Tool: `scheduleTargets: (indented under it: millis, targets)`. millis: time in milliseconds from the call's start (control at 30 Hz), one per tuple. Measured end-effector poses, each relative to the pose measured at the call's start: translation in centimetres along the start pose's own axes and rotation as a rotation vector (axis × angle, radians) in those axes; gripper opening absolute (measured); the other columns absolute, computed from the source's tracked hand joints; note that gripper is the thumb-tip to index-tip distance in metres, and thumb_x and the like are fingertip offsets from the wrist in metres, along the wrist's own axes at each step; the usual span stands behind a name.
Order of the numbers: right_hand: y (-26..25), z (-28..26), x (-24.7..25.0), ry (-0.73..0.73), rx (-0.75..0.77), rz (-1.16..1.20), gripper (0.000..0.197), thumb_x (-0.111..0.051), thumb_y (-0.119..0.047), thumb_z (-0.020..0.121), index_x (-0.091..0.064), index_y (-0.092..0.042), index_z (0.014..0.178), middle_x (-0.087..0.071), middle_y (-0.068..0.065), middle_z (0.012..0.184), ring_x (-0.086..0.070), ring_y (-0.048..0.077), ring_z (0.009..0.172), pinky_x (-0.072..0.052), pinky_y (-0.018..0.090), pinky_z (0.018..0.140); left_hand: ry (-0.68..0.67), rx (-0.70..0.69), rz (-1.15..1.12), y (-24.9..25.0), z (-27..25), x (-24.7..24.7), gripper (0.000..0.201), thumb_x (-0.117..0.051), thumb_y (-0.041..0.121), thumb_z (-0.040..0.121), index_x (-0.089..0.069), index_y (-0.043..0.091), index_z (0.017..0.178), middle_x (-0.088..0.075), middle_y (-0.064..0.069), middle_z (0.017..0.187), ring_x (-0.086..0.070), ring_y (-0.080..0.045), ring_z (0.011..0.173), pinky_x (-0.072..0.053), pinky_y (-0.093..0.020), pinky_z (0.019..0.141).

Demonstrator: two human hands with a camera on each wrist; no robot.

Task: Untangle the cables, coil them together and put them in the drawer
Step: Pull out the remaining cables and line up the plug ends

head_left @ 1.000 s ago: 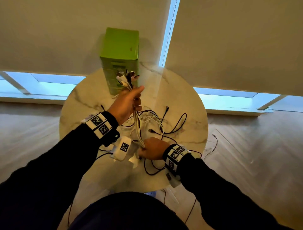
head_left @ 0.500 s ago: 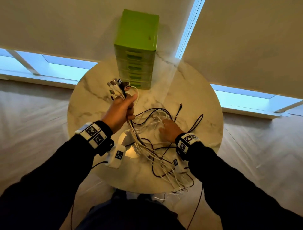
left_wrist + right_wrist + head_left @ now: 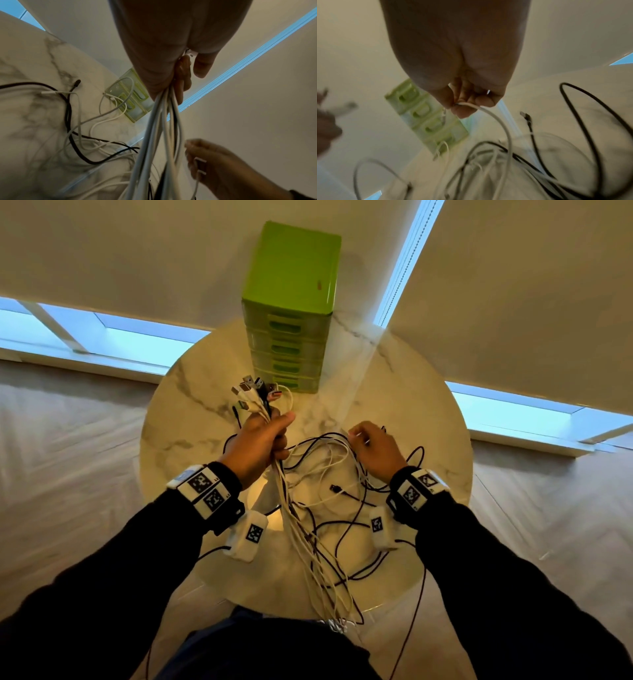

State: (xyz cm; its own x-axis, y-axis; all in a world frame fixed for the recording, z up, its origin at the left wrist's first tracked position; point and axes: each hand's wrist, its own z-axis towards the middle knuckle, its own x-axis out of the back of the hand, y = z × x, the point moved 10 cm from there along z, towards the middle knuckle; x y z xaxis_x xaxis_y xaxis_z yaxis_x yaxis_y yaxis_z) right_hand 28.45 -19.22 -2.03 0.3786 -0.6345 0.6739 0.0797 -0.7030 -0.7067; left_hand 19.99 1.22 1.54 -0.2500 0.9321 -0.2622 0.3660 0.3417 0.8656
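My left hand grips a bundle of white and black cables, with the USB plugs fanned out above the fist. The bundle hangs down over the near table edge. My right hand pinches a single white cable and holds it up above the tangle. More white and black cables lie looped on the round marble table. The green drawer unit stands at the table's far edge, drawers closed.
Window blinds hang right behind the table and the drawer unit. A loose black plug lies amid the loops. A few cables dangle off the near right edge toward the floor. The table's left part holds no cables.
The right hand left the table near the front, moved to the far right of the tangle and lifted a white cable. The left hand lowered slightly with its bundle.
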Motion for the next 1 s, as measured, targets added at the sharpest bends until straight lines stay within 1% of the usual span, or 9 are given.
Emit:
scheduleTargets:
  millis: [133,300,367,433,567,667,800,933,1000]
  targets:
    - [-4.9,-0.5,4.8,0.171,0.062,0.307,0.005,-0.060,-0.027,0.097,-0.061,-0.024,0.100,-0.061,-0.009,0.084,-0.059,0.014,0.072,-0.055,0.034,0.071,0.007,-0.010,-0.072,-0.1,0.6,-1.0,0.040,-0.064,0.019,0.096,-0.032,0.029,0.074,-0.010,-0.003,0.078,-0.019,-0.012,0.058,-0.023,-0.027,0.053]
    - [-12.2,-4.1,4.2,0.133,0.284,0.376,0.007,-0.063,-0.024,0.098,-0.065,-0.026,0.104,-0.065,-0.007,0.092,-0.060,0.014,0.076,-0.052,0.030,0.071,-0.117,-0.080,-0.093,1.4,-0.2,-4.3,0.024,-0.071,0.039,0.089,-0.055,0.022,0.087,-0.026,0.009,0.067,-0.025,-0.007,0.054,-0.025,-0.026,0.055]
    - [-13.6,-5.3,3.6,0.141,0.343,0.330,0.010,-0.063,-0.018,0.098,-0.066,-0.024,0.106,-0.065,-0.013,0.091,-0.060,0.007,0.079,-0.050,0.022,0.071,-0.158,-0.090,-0.052,1.5,-0.4,-4.8,0.062,-0.069,0.053,0.085,-0.061,0.002,0.118,-0.028,0.006,0.070,-0.027,-0.007,0.055,-0.029,-0.024,0.053]
    - [-13.9,-5.9,3.4,0.180,0.367,0.284,0.012,-0.063,-0.017,0.098,-0.068,-0.020,0.108,-0.064,-0.013,0.092,-0.060,0.007,0.084,-0.049,0.018,0.072,-0.147,-0.098,-0.027,1.6,-0.6,-4.8,0.077,-0.065,0.061,0.084,-0.057,0.000,0.130,-0.031,0.004,0.072,-0.028,-0.008,0.057,-0.030,-0.023,0.052]
    - [-13.8,-6.4,2.8,0.196,0.370,0.218,0.011,-0.064,-0.018,0.097,-0.070,-0.018,0.106,-0.065,-0.007,0.093,-0.060,0.006,0.084,-0.048,0.015,0.072,-0.122,-0.075,-0.021,1.6,-1.3,-4.9,0.039,-0.052,0.054,0.095,-0.065,0.018,0.101,-0.042,0.011,0.059,-0.027,-0.010,0.059,-0.024,-0.029,0.056]
    - [-14.0,-6.9,2.2,0.176,0.358,0.204,0.010,-0.066,-0.019,0.095,-0.069,-0.018,0.105,-0.065,-0.006,0.089,-0.060,0.005,0.078,-0.045,0.012,0.069,-0.082,-0.029,-0.077,1.0,-1.2,-4.3,0.048,-0.041,0.045,0.106,-0.057,0.002,0.122,-0.034,0.006,0.059,-0.032,-0.010,0.057,-0.023,-0.029,0.055]
    - [-12.9,-7.0,1.0,0.111,0.212,0.290,0.018,-0.068,-0.028,0.094,-0.054,-0.016,0.099,-0.060,-0.005,0.071,-0.055,0.002,0.057,-0.041,0.014,0.056,-0.066,-0.081,-0.024,1.3,-1.5,-3.8,0.041,-0.035,0.042,0.109,-0.047,0.016,0.079,-0.030,0.005,0.057,-0.030,-0.009,0.048,-0.024,-0.029,0.054]
    - [-10.8,-7.1,-1.4,-0.089,0.181,0.270,0.035,-0.061,-0.036,0.098,-0.052,-0.006,0.083,-0.046,0.002,0.063,-0.042,0.011,0.055,-0.037,0.027,0.059,0.003,-0.135,-0.082,2.4,-1.2,-1.8,0.040,-0.036,0.046,0.107,-0.045,0.020,0.078,-0.032,0.005,0.065,-0.032,-0.009,0.053,-0.027,-0.028,0.055]
    - [-10.0,-7.5,-3.1,-0.238,0.193,0.361,0.042,-0.054,-0.036,0.103,-0.052,-0.001,0.078,-0.048,0.008,0.063,-0.046,0.013,0.055,-0.043,0.031,0.061,0.064,-0.161,-0.045,3.0,-1.0,-0.5,0.040,-0.035,0.050,0.107,-0.049,0.019,0.084,-0.044,0.004,0.072,-0.044,-0.012,0.060,-0.038,-0.028,0.057]
